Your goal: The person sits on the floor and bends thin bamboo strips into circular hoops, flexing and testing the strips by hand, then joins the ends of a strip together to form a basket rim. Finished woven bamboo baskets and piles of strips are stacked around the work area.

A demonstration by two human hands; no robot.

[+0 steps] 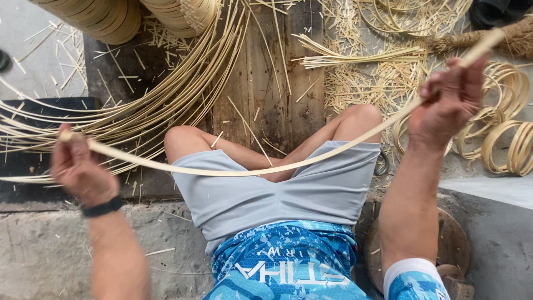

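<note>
A long pale bamboo strip (244, 169) sags in a curve across my lap, over my grey shorts and bent knees. My left hand (78, 166), with a black band on the wrist, grips one end of the strip at the left. My right hand (449, 103) is raised at the upper right and closed around the strip near its other end, which sticks out past my fingers.
A fan of long bamboo strips (139, 111) lies on the dark wooden boards (266, 83) ahead. Coiled bamboo hoops (511, 144) lie at the right, stacked woven rings (105, 19) at the top left. Cut slivers litter the ground (355, 83). A concrete ledge (50, 250) runs beneath me.
</note>
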